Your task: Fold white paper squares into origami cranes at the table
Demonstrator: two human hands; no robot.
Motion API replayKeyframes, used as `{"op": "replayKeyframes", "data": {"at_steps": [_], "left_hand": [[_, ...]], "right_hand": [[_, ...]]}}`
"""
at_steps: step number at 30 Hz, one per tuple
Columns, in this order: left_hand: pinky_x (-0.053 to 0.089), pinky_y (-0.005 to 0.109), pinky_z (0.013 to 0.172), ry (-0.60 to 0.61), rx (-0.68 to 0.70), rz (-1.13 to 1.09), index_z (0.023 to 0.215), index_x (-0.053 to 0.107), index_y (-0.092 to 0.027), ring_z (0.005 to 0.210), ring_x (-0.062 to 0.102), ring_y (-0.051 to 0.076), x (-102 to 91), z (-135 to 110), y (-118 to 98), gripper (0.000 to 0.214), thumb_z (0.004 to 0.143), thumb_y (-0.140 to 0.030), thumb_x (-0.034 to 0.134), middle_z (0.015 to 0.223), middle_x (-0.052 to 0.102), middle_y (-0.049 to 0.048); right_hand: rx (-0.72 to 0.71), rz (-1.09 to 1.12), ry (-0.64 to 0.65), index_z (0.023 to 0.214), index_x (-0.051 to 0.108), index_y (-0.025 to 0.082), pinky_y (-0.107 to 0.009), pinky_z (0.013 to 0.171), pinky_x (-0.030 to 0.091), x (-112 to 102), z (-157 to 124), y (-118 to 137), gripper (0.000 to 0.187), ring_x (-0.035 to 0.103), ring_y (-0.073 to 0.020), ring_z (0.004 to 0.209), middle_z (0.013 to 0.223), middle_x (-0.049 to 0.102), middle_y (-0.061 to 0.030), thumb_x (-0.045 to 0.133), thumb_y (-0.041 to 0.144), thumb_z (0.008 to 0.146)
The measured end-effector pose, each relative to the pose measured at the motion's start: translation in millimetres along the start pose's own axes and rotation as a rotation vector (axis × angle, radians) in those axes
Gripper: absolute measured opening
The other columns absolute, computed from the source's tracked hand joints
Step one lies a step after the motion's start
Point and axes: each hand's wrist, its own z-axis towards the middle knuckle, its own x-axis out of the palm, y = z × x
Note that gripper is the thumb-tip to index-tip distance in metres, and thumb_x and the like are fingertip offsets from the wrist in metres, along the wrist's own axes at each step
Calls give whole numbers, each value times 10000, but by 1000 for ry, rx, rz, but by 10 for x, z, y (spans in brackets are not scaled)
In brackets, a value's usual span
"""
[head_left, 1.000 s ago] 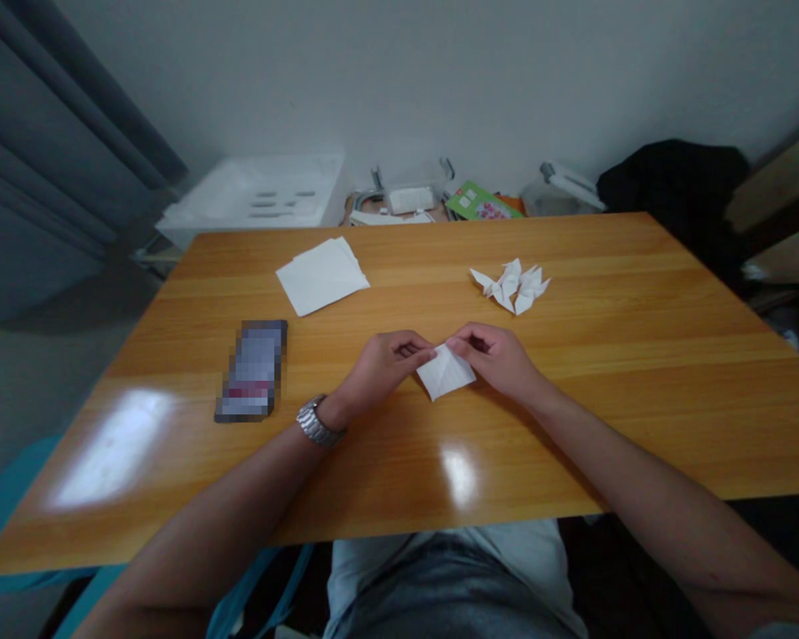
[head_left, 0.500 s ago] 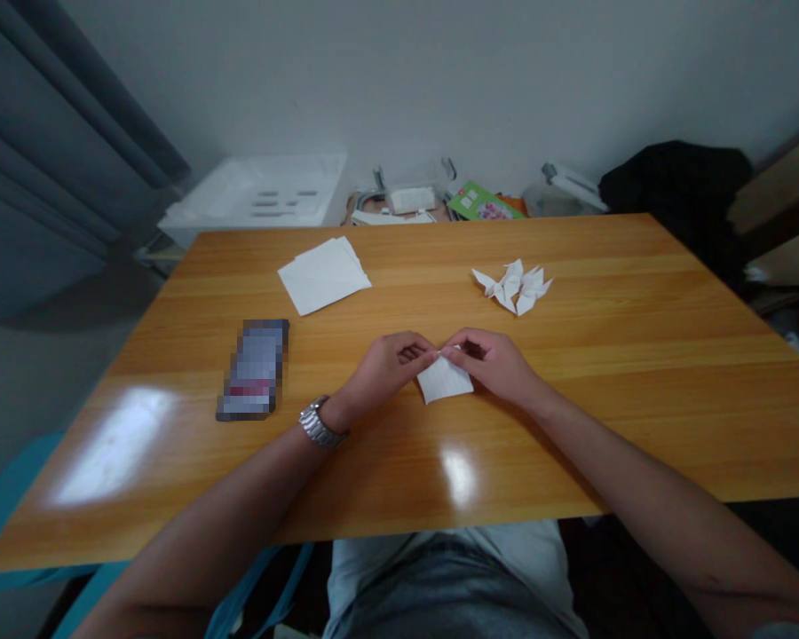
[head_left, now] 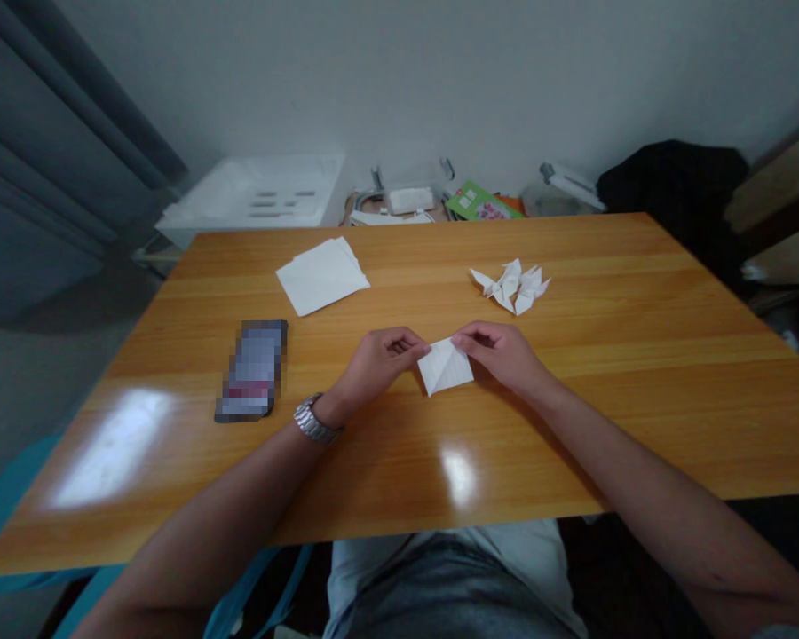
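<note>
A small folded square of white paper [head_left: 446, 369] is between my hands, over the middle of the wooden table [head_left: 399, 479]. Creases run across its face. My left hand [head_left: 390, 357] pinches its upper left corner between thumb and fingers. At the upper right corner, my right hand [head_left: 496, 351] grips it the same way. Beyond my right hand lie several folded white paper figures [head_left: 514, 286], bunched together. A stack of white paper sheets [head_left: 323, 277] rests farther back on the left.
A phone [head_left: 251, 371] with a blurred-out screen lies left of my left hand. Past the table's far edge are a white plastic tray [head_left: 253, 191], a green booklet [head_left: 483, 202] and a dark cloth or bag [head_left: 672, 182]. A blue chair [head_left: 13, 497] stands at the left.
My hands have drawn apart from the middle of the paper's top edge to its two upper corners. More of the paper and its creases now show.
</note>
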Motion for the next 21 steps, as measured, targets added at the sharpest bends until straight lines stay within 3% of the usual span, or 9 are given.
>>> {"op": "replayKeyframes", "data": {"at_steps": [7, 12, 18, 21], "left_hand": [[513, 226, 629, 27, 4, 13, 874, 727, -151, 693, 652, 131, 13, 6, 36, 277, 911, -423, 696, 832, 759, 54], [511, 242, 655, 13, 35, 143, 896, 728, -162, 720, 658, 147, 18, 9, 58, 276, 959, -413, 634, 841, 755, 47], [533, 328, 888, -48, 221, 434, 1090, 731, -172, 978, 678, 203, 6, -3, 65, 220, 1004, -285, 563, 1053, 744, 89], [535, 364, 957, 5, 363, 500, 1162, 712, -174, 1048, 662, 210, 3, -13, 55, 251, 1029, -269, 521, 1122, 719, 102]], "right_hand": [[-6, -37, 1, 857, 753, 197, -310, 708, 478, -6, 10, -39, 284, 636, -184, 751, 822, 743, -31, 683, 467, 911], [-1, -64, 16, 878, 758, 194, -318, 725, 485, -6, 21, -79, 290, 658, -198, 777, 852, 760, -37, 675, 469, 914], [-73, -261, -15, 908, 755, 198, -325, 733, 475, -37, 26, -76, 252, 670, -208, 803, 892, 767, -51, 627, 409, 960], [-136, -412, -38, 898, 752, 196, -341, 742, 464, -64, 46, -83, 236, 657, -219, 812, 881, 757, -64, 623, 380, 970]]}}
